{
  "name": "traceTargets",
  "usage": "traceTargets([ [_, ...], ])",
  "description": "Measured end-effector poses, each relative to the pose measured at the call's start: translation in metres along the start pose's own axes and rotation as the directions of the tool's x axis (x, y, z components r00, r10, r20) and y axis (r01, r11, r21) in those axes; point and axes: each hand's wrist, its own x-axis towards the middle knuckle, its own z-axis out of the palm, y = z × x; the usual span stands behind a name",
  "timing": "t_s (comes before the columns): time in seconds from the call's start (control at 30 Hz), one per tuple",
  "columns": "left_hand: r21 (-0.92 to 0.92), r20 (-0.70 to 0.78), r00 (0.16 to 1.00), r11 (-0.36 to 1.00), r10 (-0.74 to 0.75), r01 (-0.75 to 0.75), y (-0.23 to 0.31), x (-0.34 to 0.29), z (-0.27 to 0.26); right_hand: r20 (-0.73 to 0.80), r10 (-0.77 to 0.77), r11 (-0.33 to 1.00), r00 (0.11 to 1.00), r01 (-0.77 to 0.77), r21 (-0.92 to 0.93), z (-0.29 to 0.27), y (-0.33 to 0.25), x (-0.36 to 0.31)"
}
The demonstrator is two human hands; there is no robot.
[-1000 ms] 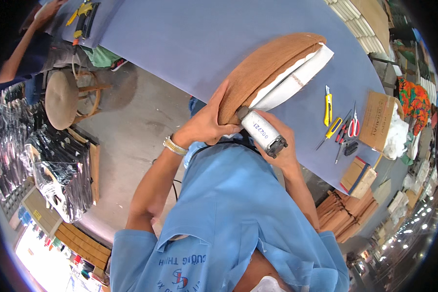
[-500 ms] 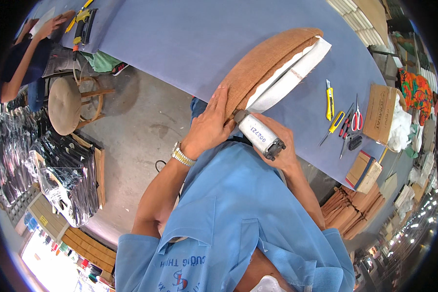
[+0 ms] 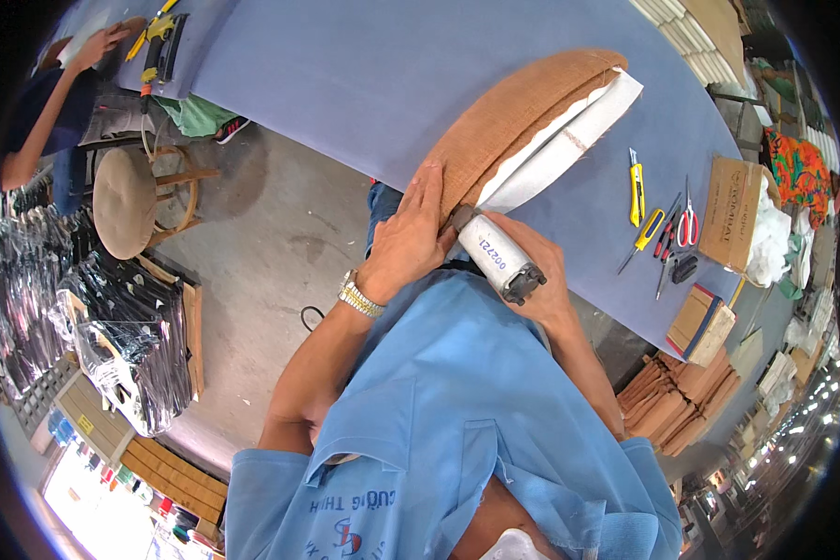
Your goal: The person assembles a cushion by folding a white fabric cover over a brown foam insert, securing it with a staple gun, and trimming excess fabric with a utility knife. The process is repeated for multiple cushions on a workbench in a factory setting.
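A long curved piece (image 3: 513, 117) covered in brown fabric lies at the near edge of the table, with a white strip (image 3: 560, 149) along its right side. My left hand (image 3: 411, 235) grips its near end, the fingers stretched over the brown fabric and the thumb close to the tool. In my right hand (image 3: 539, 273) is a silver cylindrical power tool, apparently a staple gun (image 3: 497, 254). Its head meets the near end of the piece, beside my left thumb. The tool's handle and the exact contact point are hidden.
Right of the piece lie a yellow utility knife (image 3: 636, 191), a yellow screwdriver (image 3: 646, 233) and red-handled scissors (image 3: 687, 227). A cardboard box (image 3: 730, 210) stands beyond them. Far left, another yellow-and-black tool (image 3: 163, 47) lies near another person's hand (image 3: 98, 45). A round stool (image 3: 124, 203) stands below.
The view has shifted slightly. My hands, the tool and the brown piece keep almost the same arrangement.
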Motion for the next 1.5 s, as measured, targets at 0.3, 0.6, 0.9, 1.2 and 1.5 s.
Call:
traceTargets([
  [0.3,-0.014,-0.105,0.990,0.995,0.093,-0.095,-0.007,-0.002,0.009,0.058,-0.036,0.998,0.998,0.032,0.055,-0.002,0.004,-0.006],
  [0.6,-0.058,-0.052,0.995,0.995,0.082,-0.085,-0.011,0.003,0.010,0.123,0.163,0.978,0.979,-0.176,0.109,0.003,-0.010,0.006],
  [0.9,-0.323,-0.097,0.987,0.934,0.127,-0.152,-0.043,-0.010,0.007,-0.011,-0.059,0.998,0.998,0.059,0.010,0.019,-0.010,0.007],
  [1.2,-0.329,-0.012,0.996,0.940,0.090,-0.089,-0.032,-0.012,-0.001,0.010,-0.062,0.998,0.998,0.062,0.002,0.018,-0.011,0.002],
  [1.5,-0.170,-0.174,0.978,0.975,0.114,-0.144,-0.029,-0.017,0.018,0.135,0.160,0.982,0.978,-0.172,0.081,0.015,-0.025,0.007],
])
